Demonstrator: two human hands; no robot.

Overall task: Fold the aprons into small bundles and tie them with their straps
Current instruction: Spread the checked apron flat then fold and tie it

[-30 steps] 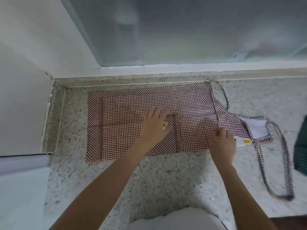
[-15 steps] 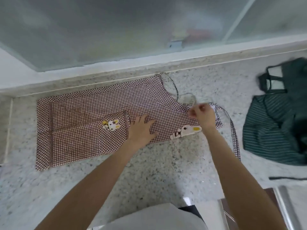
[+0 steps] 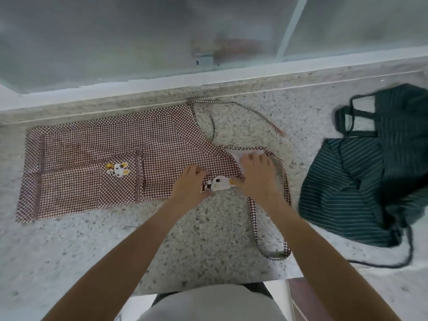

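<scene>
Your left hand (image 3: 190, 185) and right hand (image 3: 257, 176) lie flat, fingers spread, pressing the checked apron (image 3: 111, 158) on the counter (image 3: 203, 239). Its neck strap (image 3: 269, 228) loops just below your right hand. The green striped apron (image 3: 361, 188) sits crumpled further right.

Prob. home kitchen: speckled stone counter (image 3: 208, 228) under frosted sliding window (image 3: 139, 35), aprons (image 3: 104, 154) out.

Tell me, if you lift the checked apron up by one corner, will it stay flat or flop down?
The checked apron would probably flop: it lies thin and creased on the counter. Its strap trails in a loose loop, so it would likely dangle. It looks light.
</scene>
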